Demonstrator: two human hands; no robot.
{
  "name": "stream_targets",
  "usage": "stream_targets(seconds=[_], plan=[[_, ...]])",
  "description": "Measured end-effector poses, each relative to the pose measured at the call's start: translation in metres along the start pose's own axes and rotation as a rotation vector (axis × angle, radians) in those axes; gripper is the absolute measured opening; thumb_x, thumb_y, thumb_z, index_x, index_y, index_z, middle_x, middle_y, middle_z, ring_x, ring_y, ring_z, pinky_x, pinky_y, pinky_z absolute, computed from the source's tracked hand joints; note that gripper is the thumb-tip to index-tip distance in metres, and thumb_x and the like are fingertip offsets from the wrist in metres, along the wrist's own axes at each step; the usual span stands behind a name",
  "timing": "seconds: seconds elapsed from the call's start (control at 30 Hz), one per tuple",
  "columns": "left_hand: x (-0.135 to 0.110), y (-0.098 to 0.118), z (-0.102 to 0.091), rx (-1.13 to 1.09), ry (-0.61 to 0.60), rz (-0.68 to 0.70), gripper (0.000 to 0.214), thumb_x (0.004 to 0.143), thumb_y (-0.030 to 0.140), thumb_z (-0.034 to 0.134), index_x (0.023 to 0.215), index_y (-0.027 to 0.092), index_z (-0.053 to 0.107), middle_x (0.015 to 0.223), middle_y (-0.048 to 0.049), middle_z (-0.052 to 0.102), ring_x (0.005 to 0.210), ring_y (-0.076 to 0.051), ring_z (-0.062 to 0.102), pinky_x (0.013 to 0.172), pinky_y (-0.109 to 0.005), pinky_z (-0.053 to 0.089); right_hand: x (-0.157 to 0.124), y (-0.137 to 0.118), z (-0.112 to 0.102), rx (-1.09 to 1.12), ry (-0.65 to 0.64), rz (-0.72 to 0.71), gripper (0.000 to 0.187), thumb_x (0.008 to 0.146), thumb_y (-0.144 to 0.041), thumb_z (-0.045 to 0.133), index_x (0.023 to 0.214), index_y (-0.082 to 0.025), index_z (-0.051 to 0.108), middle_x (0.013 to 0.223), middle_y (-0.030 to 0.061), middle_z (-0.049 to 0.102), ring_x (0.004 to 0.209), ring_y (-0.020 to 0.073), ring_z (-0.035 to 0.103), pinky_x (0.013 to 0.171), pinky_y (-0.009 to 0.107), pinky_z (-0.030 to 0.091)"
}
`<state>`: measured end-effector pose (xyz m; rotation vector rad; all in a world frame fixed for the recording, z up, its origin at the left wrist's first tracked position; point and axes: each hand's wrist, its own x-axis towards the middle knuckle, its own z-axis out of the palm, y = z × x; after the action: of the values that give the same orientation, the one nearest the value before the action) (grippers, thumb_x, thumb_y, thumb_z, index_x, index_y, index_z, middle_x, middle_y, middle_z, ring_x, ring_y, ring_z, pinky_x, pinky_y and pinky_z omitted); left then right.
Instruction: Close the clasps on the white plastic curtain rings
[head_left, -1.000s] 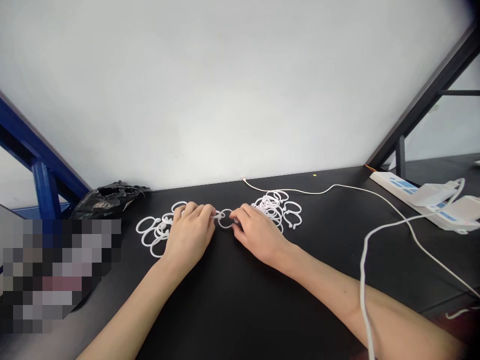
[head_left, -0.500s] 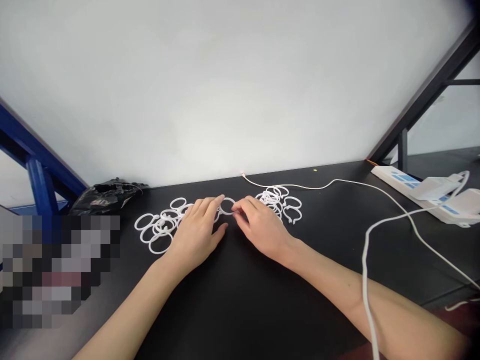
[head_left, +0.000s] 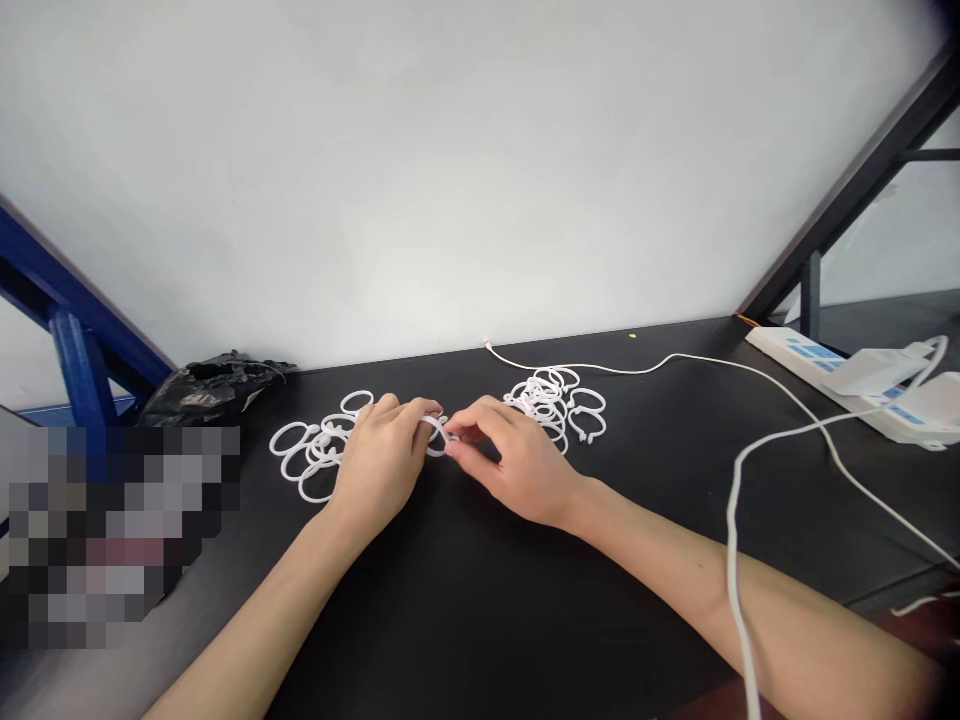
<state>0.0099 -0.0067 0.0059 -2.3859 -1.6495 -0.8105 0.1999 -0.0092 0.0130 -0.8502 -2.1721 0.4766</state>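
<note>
Ring [head_left: 437, 432], thin and white, sits pinched between my two hands just left of the frame's centre, barely clear of the black bench [head_left: 465, 600]. My left hand [head_left: 379, 460] closes thumb and forefinger on its left side. My right hand [head_left: 517, 462] grips the right side the same way, the other fingers curled in.

A spread heap of rings [head_left: 304, 458] lies toward the left, partly under my left hand. A tangled heap [head_left: 559, 405] lies just beyond my right knuckles.

I judge the ring almost weightless, springy rather than stiff, and smooth enough to slip from a loose pinch. It seems best held with the fingertip pads on the band itself, one hand on each side. My fingers hide any opening in it.

A white cable [head_left: 739, 480] loops down the right of the frame across my right forearm. A power strip [head_left: 795, 355] lies at the right edge, and a black bag [head_left: 214, 385] sits at the left against the wall.
</note>
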Motion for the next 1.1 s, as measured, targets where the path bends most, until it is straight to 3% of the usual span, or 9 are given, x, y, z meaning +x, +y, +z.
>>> stream_targets(seconds=[0.13,0.3,0.43,0.53,0.67,0.83,1.1], plan=[[0.000,-0.001,0.001,0.009,-0.028,-0.069,0.033,0.093,0.015,0.036,0.104,0.017,0.067,0.082,-0.0072,0.069,0.075,-0.024,0.060,0.077,-0.041,0.047,-0.001,0.000,0.000,-0.050,-0.085,-0.092,0.020,0.095,-0.030,0.057,0.113,-0.022,0.057,0.112,0.0049,0.064,0.093,0.0144,0.066,0.083,0.030,0.057],[0.001,0.003,0.000,-0.077,-0.082,-0.079,0.031,0.095,0.019,0.037,0.106,0.019,0.066,0.088,-0.0067,0.069,0.079,-0.024,0.060,0.080,-0.041,0.046,0.002,0.003,0.000,-0.129,0.011,-0.146,0.020,0.099,-0.022,0.043,0.109,-0.020,0.060,0.103,0.0050,0.068,0.085,0.0134,0.066,0.076,0.029,0.057],[-0.001,0.011,-0.004,-0.236,-0.114,-0.031,0.031,0.098,0.028,0.039,0.120,0.020,0.060,0.096,-0.0056,0.068,0.092,-0.023,0.058,0.085,-0.041,0.044,0.004,0.005,0.000,-0.142,0.114,-0.071,0.015,0.096,-0.020,0.048,0.101,-0.019,0.062,0.090,0.0033,0.068,0.074,0.0128,0.065,0.071,0.028,0.056],[-0.002,0.014,-0.008,-0.286,-0.153,0.033,0.034,0.099,0.034,0.041,0.126,0.020,0.055,0.104,-0.0061,0.065,0.095,-0.023,0.054,0.088,-0.043,0.043,0.004,0.007,0.002,-0.095,0.144,-0.004,0.015,0.095,-0.019,0.050,0.103,-0.019,0.062,0.094,0.0036,0.069,0.076,0.0129,0.066,0.071,0.028,0.056],[-0.004,0.014,-0.010,-0.264,-0.149,0.062,0.031,0.096,0.034,0.046,0.121,0.020,0.057,0.103,-0.0068,0.064,0.093,-0.024,0.053,0.085,-0.043,0.044,0.004,0.010,0.003,-0.062,0.139,0.024,0.020,0.097,-0.019,0.048,0.109,-0.021,0.064,0.099,0.0035,0.069,0.079,0.0128,0.066,0.075,0.029,0.057],[-0.003,0.013,-0.008,-0.281,-0.145,0.069,0.035,0.096,0.035,0.047,0.127,0.020,0.054,0.111,-0.0087,0.063,0.101,-0.025,0.055,0.090,-0.045,0.044,0.003,0.011,0.004,-0.010,0.118,0.078,0.015,0.095,-0.018,0.050,0.103,-0.021,0.062,0.100,0.0030,0.070,0.080,0.0132,0.067,0.074,0.030,0.057],[-0.003,0.011,-0.003,-0.261,-0.131,0.071,0.031,0.095,0.032,0.049,0.124,0.020,0.056,0.106,-0.0066,0.064,0.096,-0.023,0.055,0.088,-0.043,0.044,0.007,0.009,0.001,-0.024,0.076,0.074,0.014,0.096,-0.015,0.050,0.098,-0.020,0.063,0.097,0.0031,0.070,0.084,0.0140,0.066,0.077,0.030,0.054]])
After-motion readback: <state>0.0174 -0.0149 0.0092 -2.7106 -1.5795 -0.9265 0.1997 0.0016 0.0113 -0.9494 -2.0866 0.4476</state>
